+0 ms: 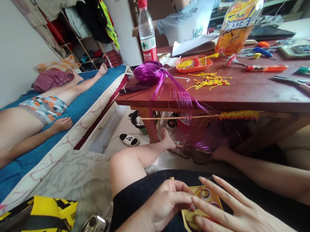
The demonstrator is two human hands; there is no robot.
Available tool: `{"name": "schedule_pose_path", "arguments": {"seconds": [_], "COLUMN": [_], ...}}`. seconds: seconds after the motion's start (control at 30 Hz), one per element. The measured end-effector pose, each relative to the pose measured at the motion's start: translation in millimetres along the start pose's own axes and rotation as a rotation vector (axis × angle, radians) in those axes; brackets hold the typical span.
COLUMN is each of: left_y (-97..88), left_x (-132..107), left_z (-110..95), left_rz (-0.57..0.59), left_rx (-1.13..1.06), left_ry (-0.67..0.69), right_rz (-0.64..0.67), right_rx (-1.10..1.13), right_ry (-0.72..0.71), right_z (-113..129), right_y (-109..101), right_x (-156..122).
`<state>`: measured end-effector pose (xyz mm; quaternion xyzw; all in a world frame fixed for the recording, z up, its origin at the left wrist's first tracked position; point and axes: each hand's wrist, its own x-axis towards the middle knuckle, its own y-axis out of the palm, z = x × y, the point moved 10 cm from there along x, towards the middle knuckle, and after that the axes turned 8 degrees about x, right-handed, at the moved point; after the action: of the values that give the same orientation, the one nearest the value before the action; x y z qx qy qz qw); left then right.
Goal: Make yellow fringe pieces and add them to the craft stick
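Note:
Over my lap, my left hand (169, 201) is closed, thumb and fingers curled together; whatever they pinch is too small or hidden to name. Its fingertips meet the index fingertip of my right hand (231, 211), whose other fingers are stretched out and spread. Beneath both hands a flat yellow tray or card (188, 221) rests on dark cloth (141, 195). Round rings, perhaps scissor handles, show on it, partly covered by my fingers.
The red-brown table (164, 100) ahead bears purple strands (150, 74), yellow red-tipped stems (209, 80), an orange dish (194, 64), pliers (301, 84) and two bottles. A person (189, 20) stretches behind it. Another lies on the bed (90, 82). A yellow bag (42, 227) is at lower left.

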<state>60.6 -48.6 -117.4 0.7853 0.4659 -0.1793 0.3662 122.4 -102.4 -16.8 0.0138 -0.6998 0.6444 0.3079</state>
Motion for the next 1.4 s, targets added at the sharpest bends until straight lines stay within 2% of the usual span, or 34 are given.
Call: {"name": "schedule_pose_path", "arguments": {"seconds": [0.17, 0.3, 0.53, 0.6, 0.63, 0.73, 0.83, 0.97, 1.03, 1.1, 1.27, 1.33, 1.4], "left_y": [10.6, 13.5, 7.1, 6.3, 8.4, 24.7, 40.8, 41.6, 33.8, 23.1, 5.8, 3.9, 2.7], "left_x": [-1, -3, 0, 2, 2, -4, -12, -12, -9, -3, 5, 5, 4], "left_z": [1, 0, -1, 1, 4, 19, 25, 25, 25, 22, -3, -13, -23], "left_rz": [0.059, 0.056, 0.02, 0.032, 0.062, 0.23, 0.358, 0.341, 0.278, 0.187, 0.007, -0.03, -0.066], "left_rx": [-0.059, -0.067, 0.015, 0.043, 0.062, 0.104, 0.085, 0.053, 0.051, 0.062, 0.169, 0.27, 0.391], "left_ry": [0.013, 0.047, 0.026, -0.015, -0.061, -0.242, -0.328, -0.322, -0.304, -0.262, -0.059, 0.011, 0.079], "right_rz": [0.067, -0.005, 0.025, 0.042, 0.063, 0.207, 0.274, 0.233, 0.118, -0.011, -0.26, -0.291, -0.252], "right_rx": [-0.019, 0.014, 0.085, 0.126, 0.149, 0.202, 0.244, 0.204, 0.236, 0.303, 0.528, 0.616, 0.699], "right_ry": [0.016, 0.074, 0.117, 0.054, -0.021, -0.236, -0.332, -0.382, -0.285, -0.109, 0.323, 0.471, 0.601], "right_z": [5, 3, -9, -7, -2, 11, 15, 18, 11, -2, -40, -54, -64], "right_y": [21, 15, 3, -6, -11, -21, -29, -24, -24, -25, -19, -9, 4], "right_x": [-1, 2, 4, 10, 14, 25, 28, 17, 14, 15, 15, 13, 9]}}
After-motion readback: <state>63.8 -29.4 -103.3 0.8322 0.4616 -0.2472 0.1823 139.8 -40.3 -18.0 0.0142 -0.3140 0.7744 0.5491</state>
